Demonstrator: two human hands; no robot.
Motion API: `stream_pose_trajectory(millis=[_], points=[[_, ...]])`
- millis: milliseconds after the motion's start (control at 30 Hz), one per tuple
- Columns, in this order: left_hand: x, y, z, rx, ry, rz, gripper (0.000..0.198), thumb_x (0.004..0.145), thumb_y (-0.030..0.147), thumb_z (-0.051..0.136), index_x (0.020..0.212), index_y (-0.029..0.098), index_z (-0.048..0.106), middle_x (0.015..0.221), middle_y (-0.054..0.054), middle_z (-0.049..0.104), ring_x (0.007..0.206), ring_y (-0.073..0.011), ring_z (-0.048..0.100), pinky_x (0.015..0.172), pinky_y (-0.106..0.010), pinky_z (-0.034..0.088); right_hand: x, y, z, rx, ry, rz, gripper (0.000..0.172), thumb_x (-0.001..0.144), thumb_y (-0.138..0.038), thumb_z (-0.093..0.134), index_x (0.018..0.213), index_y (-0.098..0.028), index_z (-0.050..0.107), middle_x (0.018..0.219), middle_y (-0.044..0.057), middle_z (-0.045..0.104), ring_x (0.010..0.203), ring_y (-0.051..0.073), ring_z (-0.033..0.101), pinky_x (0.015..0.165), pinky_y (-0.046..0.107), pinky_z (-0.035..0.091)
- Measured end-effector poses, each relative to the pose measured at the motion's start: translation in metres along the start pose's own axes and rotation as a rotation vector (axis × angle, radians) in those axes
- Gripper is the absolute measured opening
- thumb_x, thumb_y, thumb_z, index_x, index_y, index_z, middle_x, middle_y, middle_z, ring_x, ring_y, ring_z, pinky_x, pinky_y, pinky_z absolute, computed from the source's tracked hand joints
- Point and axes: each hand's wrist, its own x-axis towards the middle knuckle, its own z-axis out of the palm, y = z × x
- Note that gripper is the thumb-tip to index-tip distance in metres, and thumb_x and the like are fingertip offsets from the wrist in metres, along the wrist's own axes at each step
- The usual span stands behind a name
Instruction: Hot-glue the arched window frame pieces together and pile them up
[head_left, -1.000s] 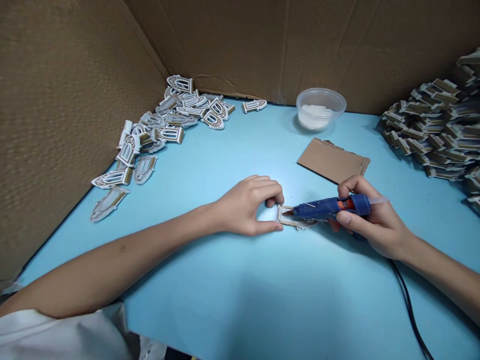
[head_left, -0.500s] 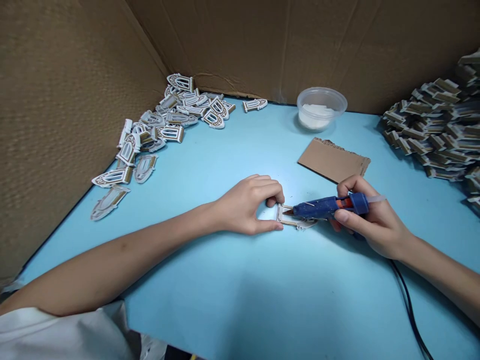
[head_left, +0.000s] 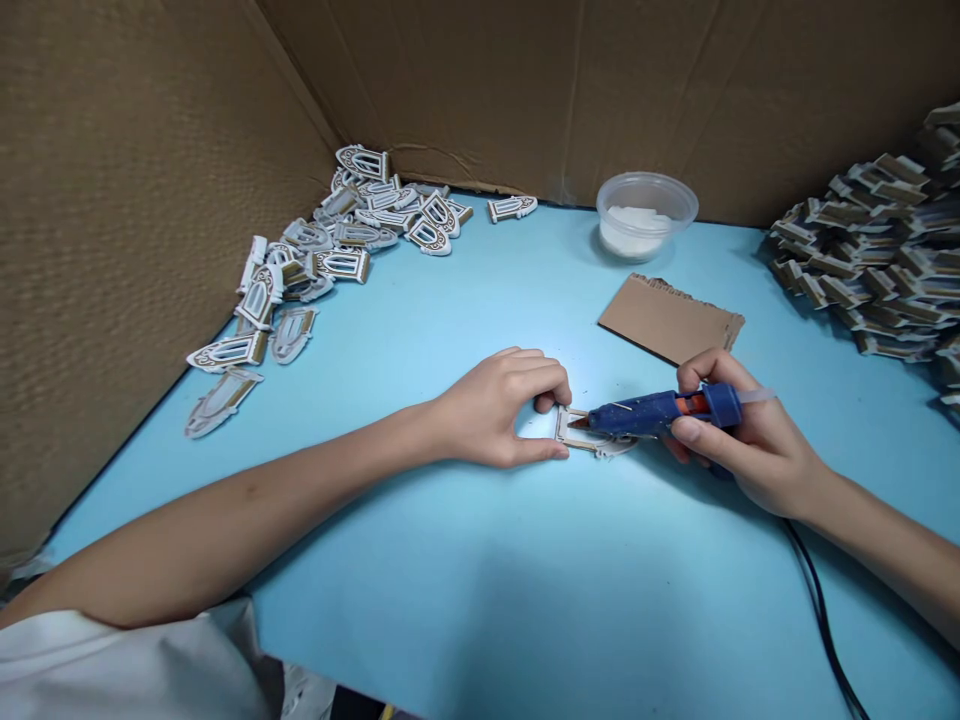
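Observation:
A small white arched window piece [head_left: 562, 424] lies on the blue tabletop, partly covered by the glue gun. Thumb and fingers of my left hand [head_left: 506, 408] grip its square end from both sides. My right hand [head_left: 757, 440] is wrapped round a blue hot glue gun [head_left: 641, 413], a glue stick poking out of its back. The gun's nozzle points left and sits over the window piece; whether the tip touches it I cannot tell.
Loose arched window pieces [head_left: 341, 264] are heaped at the left. A clear tub [head_left: 646, 215] with white bits and a cardboard scrap [head_left: 671, 318] lie farther back. Stacked pieces [head_left: 877, 260] stand at the right. Cardboard walls [head_left: 480, 90] enclose the table; a black cord [head_left: 823, 620] trails from the gun.
The whole view has shifted very slightly. Both hands, the glue gun and the window piece keep practically the same positions relative to each other.

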Motion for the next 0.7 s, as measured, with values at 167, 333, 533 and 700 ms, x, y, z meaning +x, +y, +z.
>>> stream_pose_trajectory(millis=[167, 333, 533, 700], points=[[0.000, 0.000, 0.000, -0.007, 0.015, 0.009, 0.039, 0.084, 0.047, 0.080, 0.099, 0.015, 0.064, 0.085, -0.001, 0.062, 0.083, -0.0150, 0.057, 0.081, -0.028, 0.039, -0.004, 0.002, 0.001, 0.071, -0.008, 0.039, 0.034, 0.092, -0.044, 0.078, 0.104, -0.029, 0.050, 0.080, 0.003, 0.070, 0.056, 0.018, 0.059, 0.044, 0.030, 0.041], [0.000, 0.001, 0.000, -0.008, 0.009, -0.012, 0.038, 0.085, 0.048, 0.080, 0.098, 0.016, 0.064, 0.085, -0.001, 0.062, 0.083, -0.0152, 0.057, 0.082, -0.028, 0.039, -0.004, 0.001, 0.008, 0.374, 0.055, 0.020, 0.039, 0.092, -0.051, 0.076, 0.106, -0.031, 0.046, 0.073, -0.001, 0.069, 0.046, 0.019, 0.060, 0.039, 0.030, 0.041], [0.000, 0.002, -0.001, 0.004, -0.001, -0.024, 0.037, 0.085, 0.047, 0.078, 0.100, 0.016, 0.064, 0.086, -0.002, 0.062, 0.084, -0.0157, 0.058, 0.082, -0.029, 0.039, 0.009, -0.002, 0.008, 0.461, 0.286, -0.021, 0.031, 0.098, -0.049, 0.066, 0.105, -0.031, 0.043, 0.085, 0.002, 0.078, 0.044, 0.019, 0.058, 0.040, 0.032, 0.041], [0.000, 0.004, -0.006, 0.013, -0.043, 0.039, 0.027, 0.089, 0.032, 0.064, 0.111, 0.017, 0.065, 0.090, -0.005, 0.065, 0.089, -0.0178, 0.060, 0.085, -0.032, 0.040, 0.007, 0.000, 0.008, 0.321, 0.469, -0.128, 0.034, 0.093, -0.041, 0.074, 0.102, -0.031, 0.044, 0.080, -0.001, 0.072, 0.048, 0.018, 0.057, 0.039, 0.031, 0.040]])
